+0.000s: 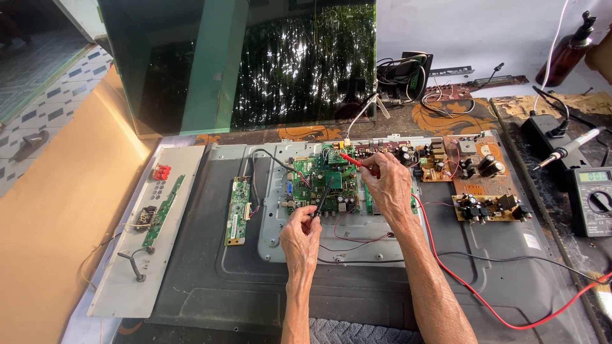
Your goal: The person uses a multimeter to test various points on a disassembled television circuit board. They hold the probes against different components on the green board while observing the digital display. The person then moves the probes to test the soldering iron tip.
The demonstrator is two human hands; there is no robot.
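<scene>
Green circuit board [322, 181] beside multimeter [593, 199], soldering iron [564, 151].

1. 1 view only, head-worn, looking down and forward over the workbench [76, 191].
2. Close range: both forearms enter from the bottom edge, the opened television back [357, 280] fills the centre.
3. Far edge reaches the wall [484, 32]; no 2nd view to overlap.

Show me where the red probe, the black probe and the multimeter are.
red probe [352, 160], head view, on its red shaft above the green board.
black probe [322, 199], head view, on its dark shaft over the board.
multimeter [594, 200], head view, on its round dial.
</scene>
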